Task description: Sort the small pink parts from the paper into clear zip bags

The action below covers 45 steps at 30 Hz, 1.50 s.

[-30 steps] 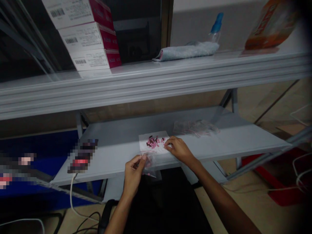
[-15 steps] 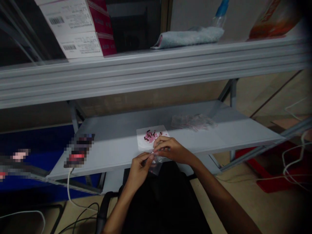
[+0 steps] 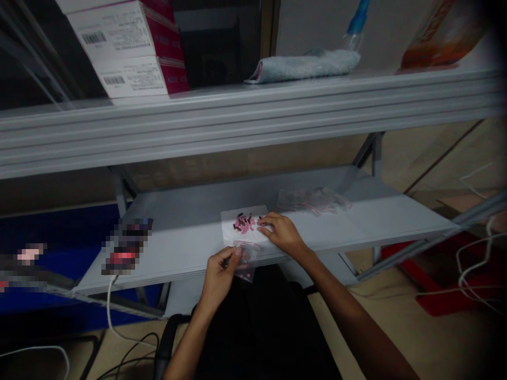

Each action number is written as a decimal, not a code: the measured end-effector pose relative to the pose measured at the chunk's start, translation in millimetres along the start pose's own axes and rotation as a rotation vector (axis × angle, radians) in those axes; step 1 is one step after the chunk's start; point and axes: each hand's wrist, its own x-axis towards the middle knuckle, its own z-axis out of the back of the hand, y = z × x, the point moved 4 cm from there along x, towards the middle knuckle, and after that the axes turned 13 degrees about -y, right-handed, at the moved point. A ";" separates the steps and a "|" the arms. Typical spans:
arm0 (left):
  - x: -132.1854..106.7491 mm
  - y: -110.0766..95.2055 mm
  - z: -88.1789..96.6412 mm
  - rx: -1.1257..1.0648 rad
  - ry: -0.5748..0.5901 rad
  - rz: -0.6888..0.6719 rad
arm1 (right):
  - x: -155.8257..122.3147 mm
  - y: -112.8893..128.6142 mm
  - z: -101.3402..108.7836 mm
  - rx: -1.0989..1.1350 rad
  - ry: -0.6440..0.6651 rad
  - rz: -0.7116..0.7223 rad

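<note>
My left hand is closed on a small clear zip bag, pinching it near its top edge. A few pink bits show low in the bag, which hangs at the shelf's front edge. My right hand is over the right side of a white sheet of paper, thumb and forefinger slightly apart at some small pieces. Left of those fingertips, a pile of small pink and dark brown pieces lies on the paper. Nothing can be seen held in the right hand.
Several flat clear bags lie at the back right of the grey lower shelf. A blurred-out device with a white cable is at the left. Above, the upper shelf bears boxes and a folded cloth.
My right hand has left the bag's opening and moved up and right to the pieces on the paper. My left hand still holds the bag, slightly further left.
</note>
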 end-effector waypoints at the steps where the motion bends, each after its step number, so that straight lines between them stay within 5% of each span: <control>1: 0.3 0.4 -0.3 -0.001 0.003 -0.001 | -0.6 0.6 -1.6 -0.014 0.004 0.003; 13: 0.8 1.2 2.4 -0.029 -0.009 0.045 | -3.3 -7.1 -1.4 -0.161 0.012 -0.058; 18: 1.7 0.5 0.0 -0.056 -0.011 0.073 | 0.3 13.8 9.3 0.158 -0.017 -0.032; 23: 3.8 -5.3 -7.2 0.026 0.032 -0.045 | -1.2 48.8 26.0 0.550 0.192 0.023; 30: -0.2 -14.6 -7.4 0.153 0.084 -0.158 | -0.7 56.9 42.7 0.644 0.188 -0.061; 38: -4.8 -19.0 -9.6 0.258 0.147 -0.239 | -9.2 72.3 39.1 0.582 0.333 0.134; 42: -2.4 -17.1 -2.8 0.232 0.069 -0.226 | 1.8 39.6 44.2 0.510 0.094 -0.030; 45: -2.0 -16.6 3.6 0.198 0.041 -0.199 | 7.6 3.2 41.3 0.212 -0.131 -0.127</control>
